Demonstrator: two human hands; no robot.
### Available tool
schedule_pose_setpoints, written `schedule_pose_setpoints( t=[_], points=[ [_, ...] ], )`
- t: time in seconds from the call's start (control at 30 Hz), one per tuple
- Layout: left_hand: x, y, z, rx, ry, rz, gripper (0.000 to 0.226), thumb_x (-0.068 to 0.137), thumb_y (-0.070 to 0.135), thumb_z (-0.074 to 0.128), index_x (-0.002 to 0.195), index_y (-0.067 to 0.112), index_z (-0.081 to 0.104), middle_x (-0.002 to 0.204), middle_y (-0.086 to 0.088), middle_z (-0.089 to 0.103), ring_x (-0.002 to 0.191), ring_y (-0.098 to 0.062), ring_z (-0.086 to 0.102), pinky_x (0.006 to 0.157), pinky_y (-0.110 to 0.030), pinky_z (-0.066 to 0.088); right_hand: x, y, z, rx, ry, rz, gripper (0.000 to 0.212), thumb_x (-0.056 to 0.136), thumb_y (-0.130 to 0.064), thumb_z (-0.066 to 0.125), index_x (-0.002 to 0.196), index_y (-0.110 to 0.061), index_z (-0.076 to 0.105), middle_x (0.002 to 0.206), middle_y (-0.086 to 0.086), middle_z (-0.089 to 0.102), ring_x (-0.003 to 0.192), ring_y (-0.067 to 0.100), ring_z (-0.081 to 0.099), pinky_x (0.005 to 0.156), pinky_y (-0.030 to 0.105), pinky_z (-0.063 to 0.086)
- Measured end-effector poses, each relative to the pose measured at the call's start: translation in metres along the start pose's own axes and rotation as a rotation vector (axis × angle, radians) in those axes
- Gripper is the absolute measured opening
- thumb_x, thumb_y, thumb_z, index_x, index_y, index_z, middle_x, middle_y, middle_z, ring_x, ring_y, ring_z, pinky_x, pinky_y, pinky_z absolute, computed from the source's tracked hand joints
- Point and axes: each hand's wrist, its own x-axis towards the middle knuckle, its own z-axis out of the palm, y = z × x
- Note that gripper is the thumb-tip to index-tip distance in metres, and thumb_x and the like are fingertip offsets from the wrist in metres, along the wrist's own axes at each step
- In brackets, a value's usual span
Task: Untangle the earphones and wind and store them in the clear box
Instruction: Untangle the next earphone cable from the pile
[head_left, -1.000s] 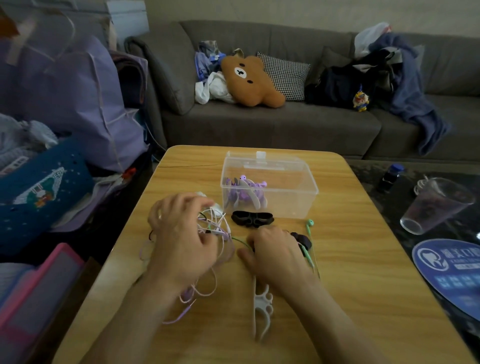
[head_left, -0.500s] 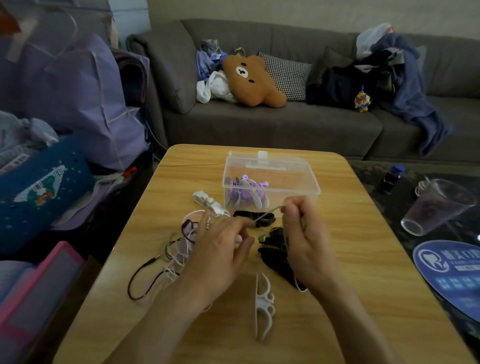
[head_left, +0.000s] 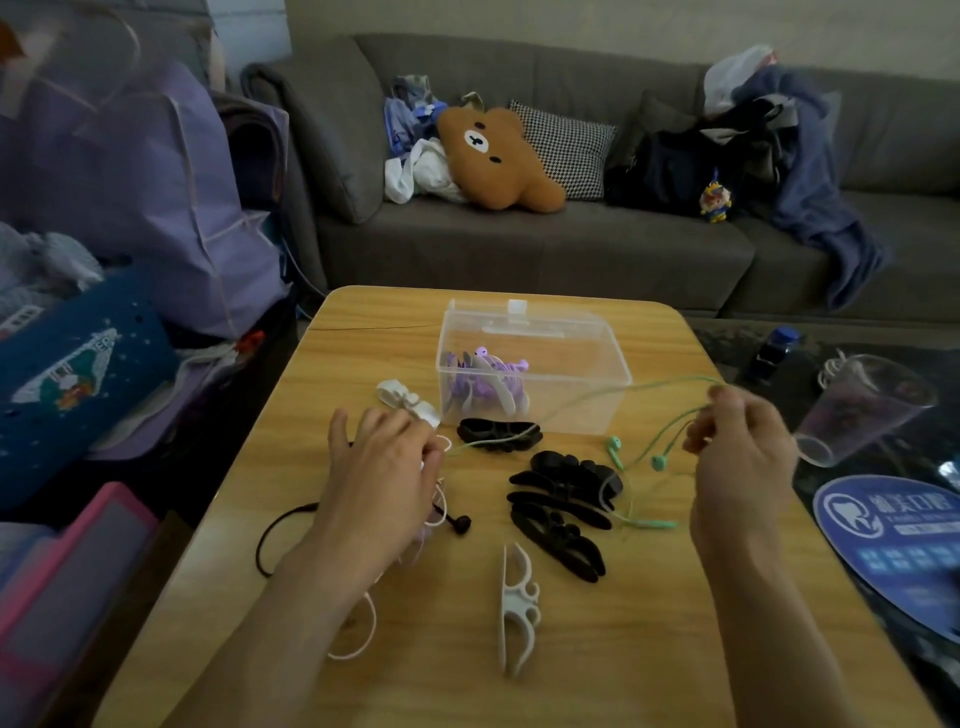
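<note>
Now we are pinching the green earphones (head_left: 655, 418) at three o'clock with right fingers (head_left: 722, 410); our left hand (head_left: 382, 467) is pressing the tangled cables (head_left: 441, 512), its fingers relaxed.

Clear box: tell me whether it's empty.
Not empty. The clear box holds wound purple earphones in its left part.

Two hands were seen over one wooden table (head_left: 649, 649). One clear box (head_left: 571, 384) was counted, with purple earphones (head_left: 485, 374) inside; their number could not be told. One green earphone set (head_left: 639, 452) showed two earbuds. Four black winders (head_left: 563, 499) and two white winders (head_left: 517, 608) were counted, and one plastic cup (head_left: 862, 410).
</note>
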Motion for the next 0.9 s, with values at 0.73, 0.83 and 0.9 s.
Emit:
schedule_pose_setpoints(
  t=[0.73, 0.83, 0.9],
  points=[
    [-0.008, 0.013, 0.0, -0.194, 0.023, 0.249, 0.018, 0.094, 0.044, 0.049, 0.096, 0.028, 0.058, 0.089, 0.023, 0.046, 0.099, -0.005, 0.033, 0.101, -0.038, 0.03, -0.052, 0.029, 0.051, -0.553, -0.593, -0.633, 0.019, 0.094, -0.025, 0.061, 0.095, -0.026, 0.079, 0.072, -0.016, 0.069, 0.072, 0.012, 0.061, 0.065, 0.034, 0.053],
    [-0.004, 0.003, 0.001, -0.087, 0.035, 0.195, 0.022, 0.09, 0.05, 0.056, 0.103, 0.034, 0.063, 0.097, 0.018, 0.052, 0.105, -0.014, 0.043, 0.102, -0.041, 0.026, -0.044, 0.02, 0.044, -0.391, -0.516, -0.393, 0.019, 0.093, -0.018, 0.07, 0.103, -0.033, 0.078, 0.076, -0.018, 0.071, 0.073, 0.004, 0.068, 0.069, 0.022, 0.054],
    [-0.002, -0.001, 0.0, -0.073, 0.067, 0.168, 0.02, 0.087, 0.048, 0.064, 0.102, 0.035, 0.068, 0.098, 0.015, 0.055, 0.106, -0.016, 0.045, 0.098, -0.04, 0.023, -0.039, 0.015, 0.039, -0.272, -0.471, -0.239, 0.018, 0.095, -0.02, 0.067, 0.104, -0.033, 0.076, 0.078, -0.012, 0.075, 0.074, 0.004, 0.071, 0.071, 0.027, 0.059]
  ],
)
